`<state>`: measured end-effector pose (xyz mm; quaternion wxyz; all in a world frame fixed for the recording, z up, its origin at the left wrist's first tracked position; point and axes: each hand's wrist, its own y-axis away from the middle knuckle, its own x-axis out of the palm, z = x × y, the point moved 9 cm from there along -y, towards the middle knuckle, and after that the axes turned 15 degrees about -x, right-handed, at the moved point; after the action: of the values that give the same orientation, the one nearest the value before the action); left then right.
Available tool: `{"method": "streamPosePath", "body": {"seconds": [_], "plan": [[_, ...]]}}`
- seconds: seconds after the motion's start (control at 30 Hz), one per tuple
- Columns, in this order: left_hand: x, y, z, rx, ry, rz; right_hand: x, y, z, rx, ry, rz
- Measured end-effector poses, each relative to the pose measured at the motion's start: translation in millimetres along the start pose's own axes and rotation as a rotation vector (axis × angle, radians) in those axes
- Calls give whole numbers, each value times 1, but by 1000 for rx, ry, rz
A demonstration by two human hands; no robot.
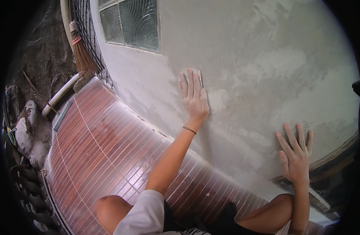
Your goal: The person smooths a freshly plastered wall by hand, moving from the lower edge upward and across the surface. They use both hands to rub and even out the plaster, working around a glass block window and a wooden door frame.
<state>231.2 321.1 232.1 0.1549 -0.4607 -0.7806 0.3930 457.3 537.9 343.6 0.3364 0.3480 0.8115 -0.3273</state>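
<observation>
Sheet (200,76), pale and mostly covered, lies against the plastered wall (246,98) near the centre of the frame, directly under the fingers of my left hand (194,98), which is flat, its fingers nearly straight and close together. The sheet's bare edge shows just right of my fingertips, running roughly upright (its long axis I cannot tell). My right hand (296,156), fingers spread and seemingly flat on the wall at lower right, is well apart from it.
</observation>
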Motion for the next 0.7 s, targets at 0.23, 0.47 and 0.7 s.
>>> {"method": "streamPosePath", "body": {"seconds": [0.23,0.47,0.7], "plan": [[-11,79,0,-230,132,-86,2,1,1,-7,29,15],[4,11,3,-12,-59,27,4,1,0,-17,22,3],[-4,77,29,-256,52,3,6,3,-1,-20,18,24]]}}
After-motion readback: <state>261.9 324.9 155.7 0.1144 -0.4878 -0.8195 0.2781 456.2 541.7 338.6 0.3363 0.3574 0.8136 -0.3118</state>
